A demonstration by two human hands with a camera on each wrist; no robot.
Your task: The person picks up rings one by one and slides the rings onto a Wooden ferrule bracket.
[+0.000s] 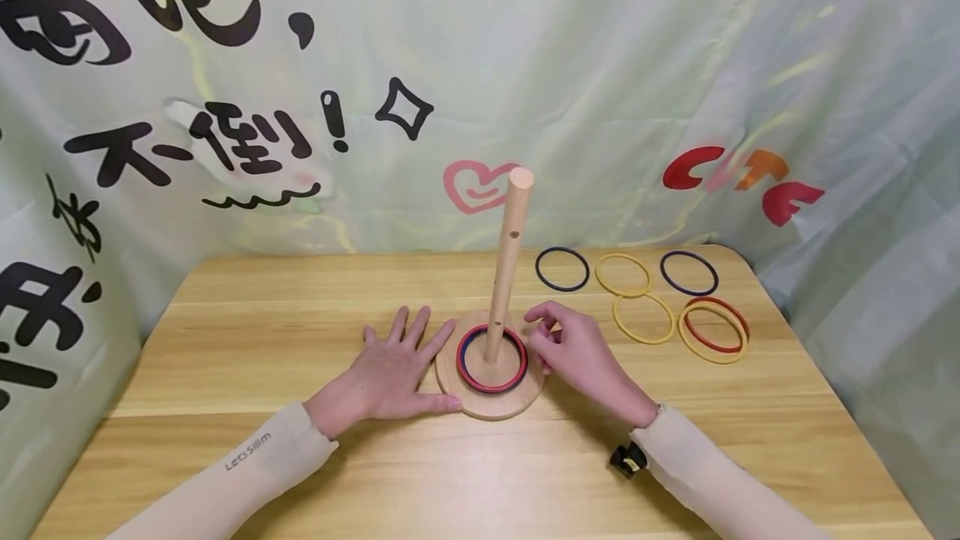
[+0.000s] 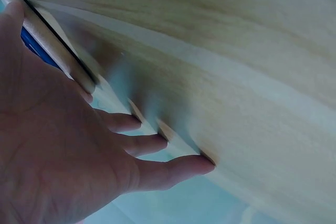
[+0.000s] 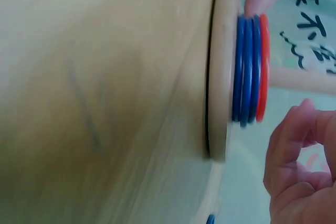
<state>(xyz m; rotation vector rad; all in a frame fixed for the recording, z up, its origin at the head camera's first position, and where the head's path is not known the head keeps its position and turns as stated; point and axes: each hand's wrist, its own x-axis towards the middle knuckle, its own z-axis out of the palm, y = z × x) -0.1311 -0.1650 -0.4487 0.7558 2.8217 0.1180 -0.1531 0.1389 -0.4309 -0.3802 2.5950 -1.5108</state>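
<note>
A round wooden base [image 1: 491, 408] carries an upright wooden post [image 1: 510, 248]. Around the post's foot lie several stacked blue rings [image 3: 246, 72], topped by a red ring [image 3: 264, 66]. My left hand [image 1: 390, 369] lies spread on the table at the base's left side, its thumb touching the base's edge. To the right of the stack, my right hand [image 1: 585, 357] hovers with loosely bent fingers and nothing in them. In the right wrist view, its fingertips are apart from the rings.
Loose rings lie at the table's back right: a blue ring [image 1: 564, 290], another blue ring [image 1: 697, 294], two yellow rings [image 1: 647, 343] touching, and a yellow ring [image 1: 680, 332] overlapping a red ring [image 1: 747, 328]. A printed curtain [image 1: 600, 90] hangs behind the table.
</note>
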